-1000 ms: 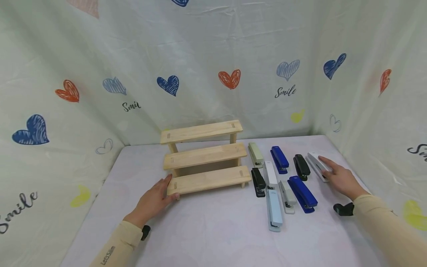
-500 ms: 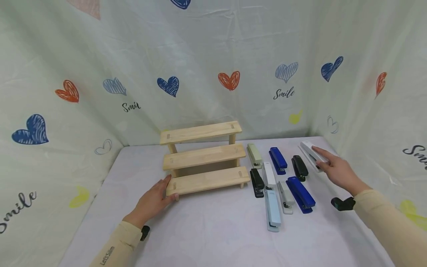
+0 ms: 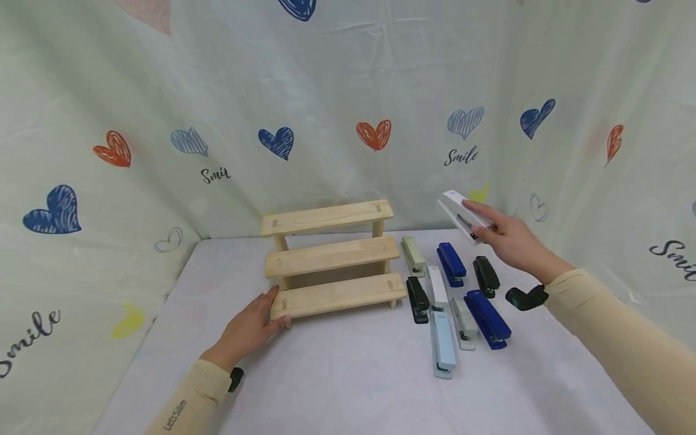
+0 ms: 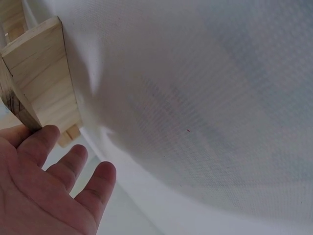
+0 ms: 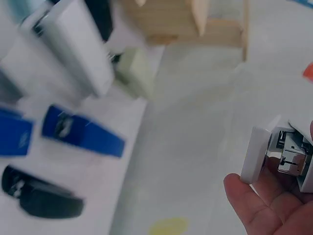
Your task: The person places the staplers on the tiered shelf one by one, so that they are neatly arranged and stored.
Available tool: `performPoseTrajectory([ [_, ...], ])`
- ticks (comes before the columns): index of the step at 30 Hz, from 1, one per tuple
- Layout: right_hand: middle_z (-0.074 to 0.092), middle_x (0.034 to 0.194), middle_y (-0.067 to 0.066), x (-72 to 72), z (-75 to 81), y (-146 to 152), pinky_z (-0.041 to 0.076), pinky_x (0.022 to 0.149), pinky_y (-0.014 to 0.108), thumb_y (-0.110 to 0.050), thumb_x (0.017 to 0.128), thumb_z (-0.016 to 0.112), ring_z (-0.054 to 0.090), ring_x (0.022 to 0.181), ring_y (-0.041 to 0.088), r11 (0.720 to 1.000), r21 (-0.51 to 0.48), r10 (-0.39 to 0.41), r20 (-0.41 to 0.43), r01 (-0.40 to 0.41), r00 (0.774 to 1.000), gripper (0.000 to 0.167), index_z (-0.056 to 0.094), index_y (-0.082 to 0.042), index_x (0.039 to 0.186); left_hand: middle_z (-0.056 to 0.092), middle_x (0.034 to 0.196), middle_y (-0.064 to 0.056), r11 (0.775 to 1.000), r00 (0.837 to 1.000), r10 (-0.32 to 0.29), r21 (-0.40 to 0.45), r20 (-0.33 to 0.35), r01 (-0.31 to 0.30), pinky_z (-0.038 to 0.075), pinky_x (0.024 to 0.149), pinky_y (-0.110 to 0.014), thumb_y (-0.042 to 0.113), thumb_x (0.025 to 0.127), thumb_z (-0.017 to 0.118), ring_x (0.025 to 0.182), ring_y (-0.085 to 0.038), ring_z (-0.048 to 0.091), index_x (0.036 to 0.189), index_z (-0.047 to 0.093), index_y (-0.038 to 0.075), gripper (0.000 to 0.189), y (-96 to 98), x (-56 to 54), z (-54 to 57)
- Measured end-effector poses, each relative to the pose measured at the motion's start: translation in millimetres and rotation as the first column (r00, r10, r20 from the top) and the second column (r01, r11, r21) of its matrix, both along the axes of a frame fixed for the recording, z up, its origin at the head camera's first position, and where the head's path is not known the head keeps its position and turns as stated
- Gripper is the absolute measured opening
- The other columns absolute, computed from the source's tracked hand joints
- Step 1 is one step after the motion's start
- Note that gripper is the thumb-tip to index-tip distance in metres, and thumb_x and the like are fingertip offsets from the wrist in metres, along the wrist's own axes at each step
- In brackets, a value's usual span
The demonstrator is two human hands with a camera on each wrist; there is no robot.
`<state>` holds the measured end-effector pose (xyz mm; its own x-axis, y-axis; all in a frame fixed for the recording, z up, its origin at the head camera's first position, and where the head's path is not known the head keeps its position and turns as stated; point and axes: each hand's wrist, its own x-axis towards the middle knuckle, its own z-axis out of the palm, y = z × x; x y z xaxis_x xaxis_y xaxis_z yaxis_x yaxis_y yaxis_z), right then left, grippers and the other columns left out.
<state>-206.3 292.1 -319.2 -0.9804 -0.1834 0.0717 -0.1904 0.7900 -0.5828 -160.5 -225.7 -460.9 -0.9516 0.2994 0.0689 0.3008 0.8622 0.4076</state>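
Observation:
My right hand (image 3: 513, 241) holds a white stapler (image 3: 462, 211) by its near end, raised over the far right of the table. In the right wrist view the held stapler (image 5: 257, 154) shows its metal inside, with fingers under it. At the three-tier wooden shelf (image 3: 337, 257), my left hand (image 3: 247, 326) grips the left corner of the lowest board between thumb and fingers. The left wrist view shows fingertips (image 4: 49, 132) at that board's edge (image 4: 44, 73), the other fingers extended loosely; the thumb is not clearly seen there.
Right of the shelf lie several staplers: pale green (image 3: 413, 257), black (image 3: 417, 299), white (image 3: 437, 287), light blue (image 3: 443, 344), grey-white (image 3: 463, 323), two blue (image 3: 451, 264), and another black (image 3: 486, 275). A heart-printed curtain (image 3: 326, 90) hangs behind and beside the table.
My right hand has lifted the white stapler off the right side of the table and carried it left and up. My left hand stays at the shelf corner; the other staplers lie as before.

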Motion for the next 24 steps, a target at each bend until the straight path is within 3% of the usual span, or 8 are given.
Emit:
performPoseTrajectory([
  [5,0.052,0.136,0.024,-14.9,17.3,-45.4,0.046,0.073,0.041,-0.027,0.107,0.051,0.059,0.102,0.039,0.997,-0.035,0.069,-0.042,-0.071,0.997,0.057,0.028,-0.033,0.159,0.042,0.146,-0.032,1.000,1.000,0.004,0.004,0.008,-0.004,0.037,0.103,-0.061,0.044,0.097,0.064,0.136,-0.048,0.038,0.152,0.032,-0.006,0.081,-1.6,-1.1,-2.4],
  [10,0.051,0.138,0.022,-29.8,22.9,-88.9,0.049,0.074,0.042,-0.021,0.106,0.052,0.058,0.101,0.036,0.984,-0.093,0.150,-0.053,-0.154,0.987,0.055,0.034,-0.031,0.157,0.042,0.147,-0.031,1.000,1.000,0.002,0.003,0.018,-0.002,0.037,0.104,-0.061,0.045,0.097,0.063,0.136,-0.048,0.038,0.153,0.031,-0.006,0.081,-2.3,-2.9,-5.1],
  [19,0.047,0.144,0.018,-48.5,14.0,-153.6,0.053,0.080,0.043,-0.019,0.105,0.054,0.057,0.105,0.034,0.945,-0.192,0.267,-0.020,-0.266,0.964,0.053,0.039,-0.032,0.155,0.042,0.147,-0.030,1.000,1.000,0.009,-0.001,0.030,-0.009,0.036,0.105,-0.060,0.044,0.098,0.062,0.136,-0.048,0.037,0.153,0.031,-0.006,0.081,-0.8,-3.3,-4.9],
  [24,0.047,0.145,0.013,-56.0,8.8,-183.4,0.051,0.075,0.039,-0.022,0.105,0.054,0.057,0.103,0.030,0.941,-0.177,0.290,-0.007,-0.287,0.957,0.052,0.041,-0.035,0.153,0.042,0.147,-0.031,1.000,1.000,0.006,0.001,0.017,-0.006,0.036,0.105,-0.059,0.042,0.098,0.062,0.136,-0.048,0.038,0.152,0.030,-0.007,0.080,-1.0,-2.5,-3.3],
])
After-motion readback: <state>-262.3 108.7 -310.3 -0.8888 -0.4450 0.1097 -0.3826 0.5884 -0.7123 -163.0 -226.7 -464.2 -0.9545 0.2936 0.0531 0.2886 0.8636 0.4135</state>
